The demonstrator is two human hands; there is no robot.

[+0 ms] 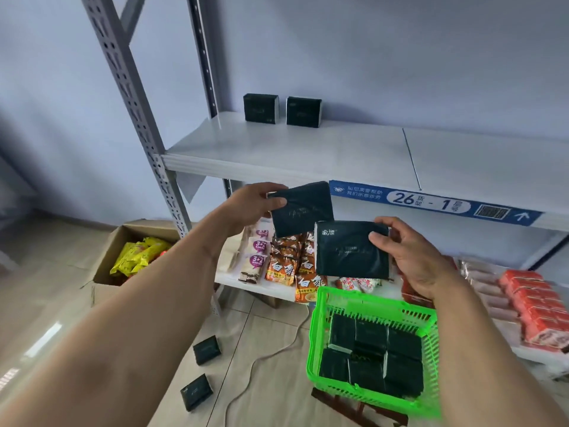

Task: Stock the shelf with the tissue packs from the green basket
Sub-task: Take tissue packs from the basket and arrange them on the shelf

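My left hand point(251, 208) grips a dark tissue pack point(303, 209) by its left edge, just below the front edge of the white shelf point(308, 152). My right hand point(412, 257) holds a second dark tissue pack point(348, 249) by its right side, above the green basket point(345, 300). Several more dark packs point(372, 355) lie inside the basket. Two packs point(261, 107) point(303, 111) stand upright at the back left of the shelf.
Two dark packs point(207, 349) point(196, 392) and a white cable point(261, 359) lie on the floor left of the basket. A cardboard box point(123, 241) of yellow snack bags sits left of the grey upright point(129, 87). The lower shelf holds noodle packets point(281, 269) and red packs point(535, 306).
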